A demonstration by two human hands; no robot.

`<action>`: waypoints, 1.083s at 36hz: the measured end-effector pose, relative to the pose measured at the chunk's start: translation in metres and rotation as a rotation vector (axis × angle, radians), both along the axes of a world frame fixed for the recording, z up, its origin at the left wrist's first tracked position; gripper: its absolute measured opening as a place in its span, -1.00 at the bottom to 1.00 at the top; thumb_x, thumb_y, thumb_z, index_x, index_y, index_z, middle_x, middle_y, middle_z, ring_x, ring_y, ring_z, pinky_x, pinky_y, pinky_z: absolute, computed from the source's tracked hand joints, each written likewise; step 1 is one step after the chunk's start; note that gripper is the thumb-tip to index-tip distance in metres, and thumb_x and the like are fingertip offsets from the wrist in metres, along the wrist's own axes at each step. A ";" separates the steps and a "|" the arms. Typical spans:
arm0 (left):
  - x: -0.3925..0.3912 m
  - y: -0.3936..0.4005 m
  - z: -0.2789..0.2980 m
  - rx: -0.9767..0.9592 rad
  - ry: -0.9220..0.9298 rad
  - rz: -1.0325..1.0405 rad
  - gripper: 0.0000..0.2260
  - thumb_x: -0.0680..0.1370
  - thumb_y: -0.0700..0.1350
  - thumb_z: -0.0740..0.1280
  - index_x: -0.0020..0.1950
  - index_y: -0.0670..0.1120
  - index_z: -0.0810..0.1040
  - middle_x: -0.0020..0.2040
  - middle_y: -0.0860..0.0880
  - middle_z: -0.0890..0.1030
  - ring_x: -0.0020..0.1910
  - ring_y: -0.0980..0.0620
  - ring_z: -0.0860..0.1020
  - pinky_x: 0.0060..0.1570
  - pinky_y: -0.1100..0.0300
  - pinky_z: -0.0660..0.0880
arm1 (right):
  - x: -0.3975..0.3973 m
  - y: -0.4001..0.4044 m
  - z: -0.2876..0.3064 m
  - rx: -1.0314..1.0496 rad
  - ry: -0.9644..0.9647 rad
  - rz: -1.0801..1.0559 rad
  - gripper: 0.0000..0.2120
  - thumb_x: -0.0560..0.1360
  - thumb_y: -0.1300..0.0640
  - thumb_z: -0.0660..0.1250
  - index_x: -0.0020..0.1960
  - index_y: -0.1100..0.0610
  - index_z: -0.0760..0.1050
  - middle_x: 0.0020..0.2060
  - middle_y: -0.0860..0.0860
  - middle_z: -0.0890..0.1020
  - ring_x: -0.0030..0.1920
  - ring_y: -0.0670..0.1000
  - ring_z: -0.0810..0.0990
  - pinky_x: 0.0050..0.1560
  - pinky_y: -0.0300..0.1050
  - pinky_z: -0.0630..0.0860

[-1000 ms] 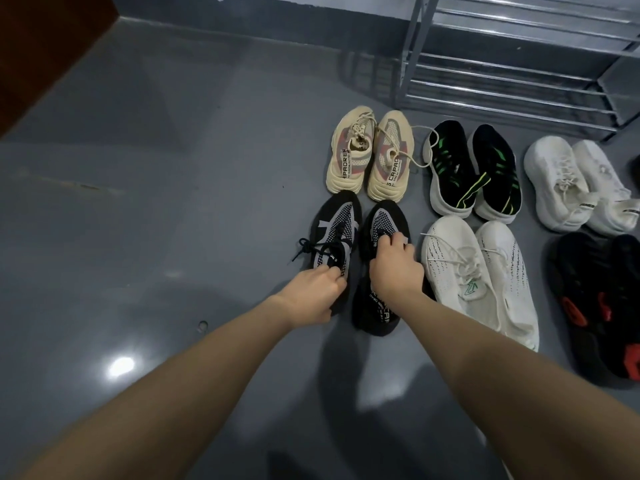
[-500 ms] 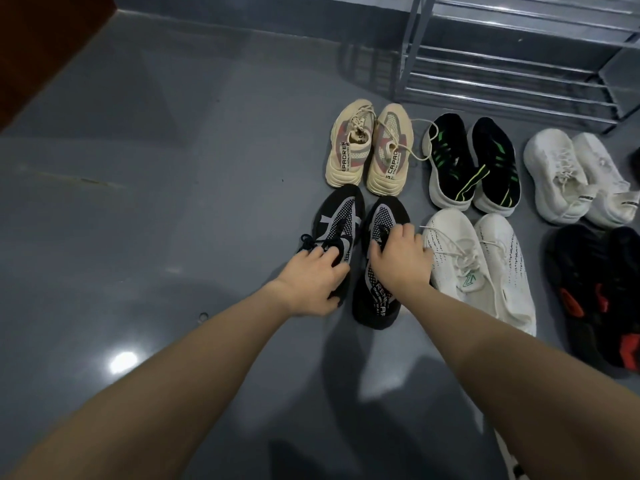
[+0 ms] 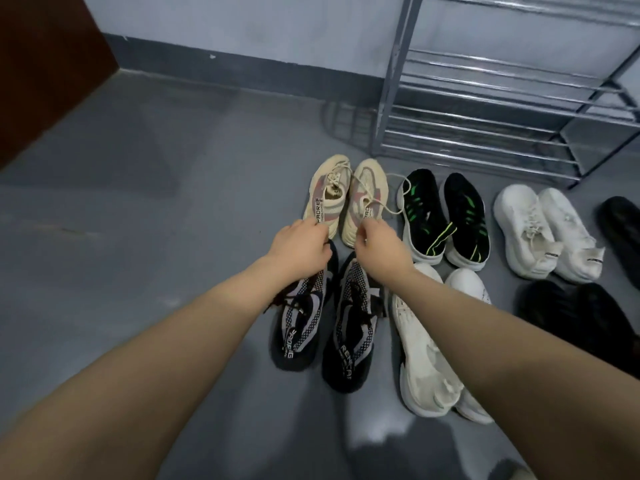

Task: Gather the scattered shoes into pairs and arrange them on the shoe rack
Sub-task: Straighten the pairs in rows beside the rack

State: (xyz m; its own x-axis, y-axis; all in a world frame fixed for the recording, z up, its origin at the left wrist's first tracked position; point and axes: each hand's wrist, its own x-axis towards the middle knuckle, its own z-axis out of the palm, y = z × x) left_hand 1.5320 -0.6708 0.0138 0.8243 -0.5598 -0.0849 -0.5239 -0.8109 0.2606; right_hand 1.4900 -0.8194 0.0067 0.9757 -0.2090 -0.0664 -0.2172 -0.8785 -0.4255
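Two hands, left (image 3: 300, 247), right (image 3: 380, 249), reach heels of beige sneakers (image 3: 346, 199)

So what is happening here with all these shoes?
A person is sorting shoes into pairs on the floor. Both hands reach to the heels of the beige pair: the left hand at one shoe, the right hand at the other. The black-and-grey pair lies just below them. The shoe rack holds no shoes.

Hands (image 3: 299, 245) prob. on beige shoes (image 3: 343, 199)
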 end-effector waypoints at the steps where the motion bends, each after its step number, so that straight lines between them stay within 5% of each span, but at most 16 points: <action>1: 0.005 -0.005 0.004 0.006 0.008 0.010 -0.78 0.56 -0.10 0.17 0.14 -0.15 0.47 0.12 -0.12 0.47 0.14 -0.13 0.44 0.04 0.05 0.39 | 0.006 -0.005 0.006 0.010 -0.006 0.019 -0.91 0.55 0.18 0.10 -0.06 0.17 0.36 -0.08 0.10 0.46 -0.07 0.18 0.50 -0.14 0.02 0.44; 9: 0.048 -0.058 0.039 0.120 0.050 0.106 -0.73 0.56 -0.10 0.20 0.23 -0.15 0.45 0.33 -0.16 0.38 0.23 -0.18 0.41 0.14 0.04 0.38 | 0.050 -0.058 0.046 0.102 0.046 0.063 -0.86 0.55 0.17 0.08 -0.09 0.19 0.38 -0.17 0.09 0.50 -0.15 0.15 0.49 -0.21 -0.07 0.37; 18: 0.071 -0.123 0.075 0.172 0.072 0.239 -0.81 0.56 -0.11 0.17 0.10 -0.15 0.46 0.15 -0.14 0.45 0.12 -0.15 0.44 -0.05 0.09 0.32 | 0.084 -0.123 0.062 0.158 0.153 0.187 -0.93 0.52 0.20 0.13 -0.14 0.15 0.32 -0.18 0.05 0.46 -0.09 0.15 0.49 -0.16 -0.03 0.41; 27: 0.073 -0.140 0.087 0.208 0.144 0.331 -0.72 0.57 -0.09 0.20 0.25 -0.14 0.42 0.21 -0.13 0.42 0.20 -0.15 0.41 0.09 0.02 0.38 | 0.094 -0.152 0.063 0.210 0.166 0.267 -0.90 0.53 0.19 0.14 -0.11 0.17 0.41 -0.17 0.07 0.50 -0.09 0.14 0.51 -0.13 -0.02 0.46; 34: 0.092 -0.119 0.039 0.277 0.173 0.295 -0.66 0.55 -0.16 0.21 0.32 -0.14 0.37 0.27 -0.12 0.40 0.24 -0.13 0.38 0.11 0.07 0.37 | 0.118 -0.131 0.010 0.179 0.325 0.281 -0.72 0.54 0.12 0.18 0.15 0.25 0.48 0.13 0.22 0.50 0.06 0.22 0.52 0.05 0.05 0.51; 39: 0.111 -0.098 -0.004 0.343 0.164 0.212 -0.61 0.56 -0.08 0.24 0.35 -0.18 0.33 0.34 -0.14 0.35 0.28 -0.13 0.34 0.23 0.05 0.31 | 0.130 -0.116 -0.027 0.043 0.433 0.252 -0.56 0.52 -0.05 0.24 0.26 0.21 0.42 0.28 0.24 0.38 0.27 0.28 0.37 0.26 0.04 0.34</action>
